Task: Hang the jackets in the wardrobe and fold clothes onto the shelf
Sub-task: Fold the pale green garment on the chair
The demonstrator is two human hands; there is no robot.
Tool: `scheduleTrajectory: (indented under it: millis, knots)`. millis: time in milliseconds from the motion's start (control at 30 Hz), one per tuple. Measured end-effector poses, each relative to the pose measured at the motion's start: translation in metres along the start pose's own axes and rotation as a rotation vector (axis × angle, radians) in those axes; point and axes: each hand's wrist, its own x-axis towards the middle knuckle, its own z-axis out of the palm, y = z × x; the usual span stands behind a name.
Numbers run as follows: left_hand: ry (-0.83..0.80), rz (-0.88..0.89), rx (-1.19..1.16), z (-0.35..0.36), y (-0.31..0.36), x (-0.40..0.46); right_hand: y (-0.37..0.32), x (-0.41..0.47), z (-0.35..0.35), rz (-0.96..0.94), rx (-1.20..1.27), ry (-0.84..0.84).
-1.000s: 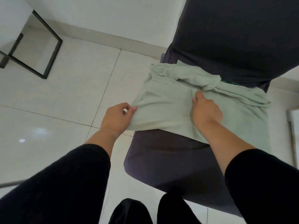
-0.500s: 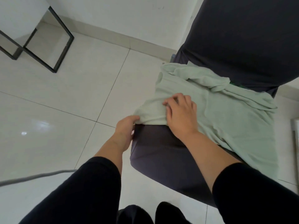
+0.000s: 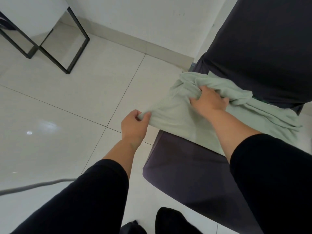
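A black metal frame (image 3: 50, 46) stood on the tiled floor (image 3: 67, 102), far left of the chair (image 3: 194, 166). The left hand (image 3: 133, 125) pinched the left corner of a pale green garment (image 3: 177, 115), just beyond the chair's left edge. The garment lay on the chair seat. The right hand (image 3: 209, 100) gripped a bunched fold with curled fingers (image 3: 194, 100), near the chair back.

Garment on the chair seat — frame far left

The garment (image 3: 177, 114) lay on the chair (image 3: 185, 169) at right; a metal frame (image 3: 67, 53) stood far left on the floor (image 3: 67, 102).
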Motion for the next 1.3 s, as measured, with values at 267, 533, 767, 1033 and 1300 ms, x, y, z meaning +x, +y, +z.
scheduleTrajectory:
  millis: [267, 533, 767, 1033, 1300]
  knots:
    - [-0.026, -0.045, -0.286, 0.012, 0.014, -0.002, 0.000, 0.009, -0.031, -0.114, 0.471, 0.365]
    - [-0.049, -0.258, -0.221, 0.012, 0.017, 0.014, 0.007, 0.020, -0.029, -0.156, 0.195, 0.272]
    - [-0.189, -0.437, -0.442, 0.017, 0.032, 0.018, 0.006, 0.017, -0.037, -0.238, 0.167, 0.356]
    - [-0.084, -0.529, -0.599, 0.029, 0.033, 0.024, 0.022, 0.013, -0.034, -0.118, 0.204, 0.116]
    - [0.000, -0.331, -0.521, 0.018, 0.038, 0.023, 0.015, 0.018, -0.041, -0.088, 0.335, 0.330]
